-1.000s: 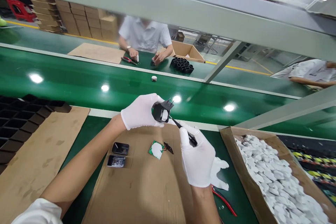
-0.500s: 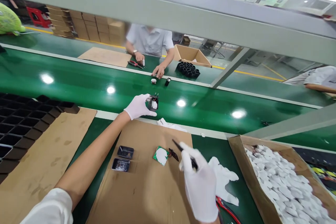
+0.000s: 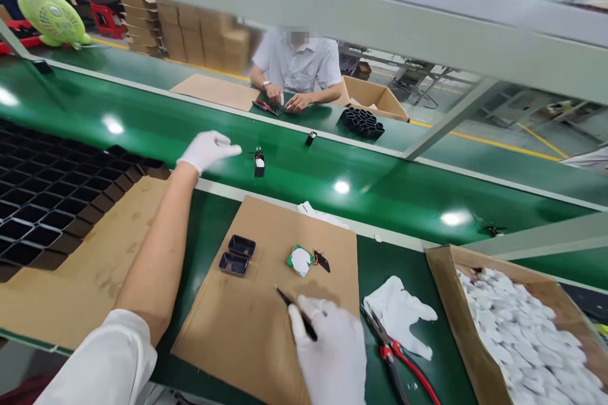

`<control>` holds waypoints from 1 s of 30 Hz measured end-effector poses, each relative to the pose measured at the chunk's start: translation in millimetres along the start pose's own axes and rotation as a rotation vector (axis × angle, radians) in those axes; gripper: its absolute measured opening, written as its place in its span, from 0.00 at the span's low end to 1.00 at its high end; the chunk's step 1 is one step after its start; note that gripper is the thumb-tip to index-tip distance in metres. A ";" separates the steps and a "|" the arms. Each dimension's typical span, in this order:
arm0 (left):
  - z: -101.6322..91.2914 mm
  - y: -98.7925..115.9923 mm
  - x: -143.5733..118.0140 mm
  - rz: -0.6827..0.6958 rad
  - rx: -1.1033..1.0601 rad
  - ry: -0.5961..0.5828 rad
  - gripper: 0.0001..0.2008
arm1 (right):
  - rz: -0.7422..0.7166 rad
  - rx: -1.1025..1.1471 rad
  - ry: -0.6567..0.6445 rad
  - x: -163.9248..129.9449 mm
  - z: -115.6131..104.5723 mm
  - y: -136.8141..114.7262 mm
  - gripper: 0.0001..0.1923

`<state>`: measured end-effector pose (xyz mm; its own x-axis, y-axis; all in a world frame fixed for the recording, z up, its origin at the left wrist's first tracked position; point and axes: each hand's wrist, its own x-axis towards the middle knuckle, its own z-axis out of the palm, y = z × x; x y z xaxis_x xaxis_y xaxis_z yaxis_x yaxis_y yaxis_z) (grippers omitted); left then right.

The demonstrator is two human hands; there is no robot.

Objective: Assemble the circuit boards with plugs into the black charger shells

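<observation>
My gloved left hand [image 3: 209, 150] hangs over the green belt with its fingers stretched out and nothing in them. Just to its right stands a small black plug housing [image 3: 259, 166], two pins up and a white pad on its front. In my gloved right hand [image 3: 332, 348] are black tweezers [image 3: 297, 313], tip pointing up and left above the cardboard sheet [image 3: 228, 335]. Beyond them lies a green circuit board [image 3: 301, 261] with a white pad on it, wired to a small black plate [image 3: 322, 261]. Two dark open plastic trays [image 3: 241, 245] sit at the sheet's left.
Red-handled pliers [image 3: 387, 348] and a white glove [image 3: 399, 313] lie right of the sheet. A carton [image 3: 441, 291] of white pads stands farther right, black cell trays [image 3: 52, 202] at left. Across the belt sits a co-worker [image 3: 301, 69], hands together; another black piece [image 3: 311, 138] lies on the belt.
My left hand has let go of the plug housing on the belt and drawn left. My right hand moved left and down with the tweezers. The co-worker's hand and a white-topped piece left the belt.
</observation>
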<state>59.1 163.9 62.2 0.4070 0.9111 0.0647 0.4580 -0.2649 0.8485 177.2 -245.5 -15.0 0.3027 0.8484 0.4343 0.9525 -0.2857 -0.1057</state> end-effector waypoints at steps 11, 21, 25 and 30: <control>12.1 -5.5 -234.4 0.056 -0.062 0.375 0.22 | -0.071 0.007 -0.253 103.3 15.1 20.2 0.23; 82.4 -36.7 -278.8 -0.185 0.250 0.319 0.28 | -0.247 0.061 -0.315 69.8 -17.9 38.1 0.25; 79.1 -35.4 -280.9 -0.214 0.292 0.332 0.28 | 0.118 0.136 -0.237 32.4 -21.1 54.6 0.16; 80.2 -27.5 -271.7 -0.247 0.413 0.328 0.36 | 0.492 0.056 -0.274 20.4 -5.5 48.1 0.23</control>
<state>-0.7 -101.8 -20.9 0.0132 0.9943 0.1060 0.8055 -0.0734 0.5881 229.0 -244.4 -6.4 0.7021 0.7082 0.0745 0.6952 -0.6589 -0.2874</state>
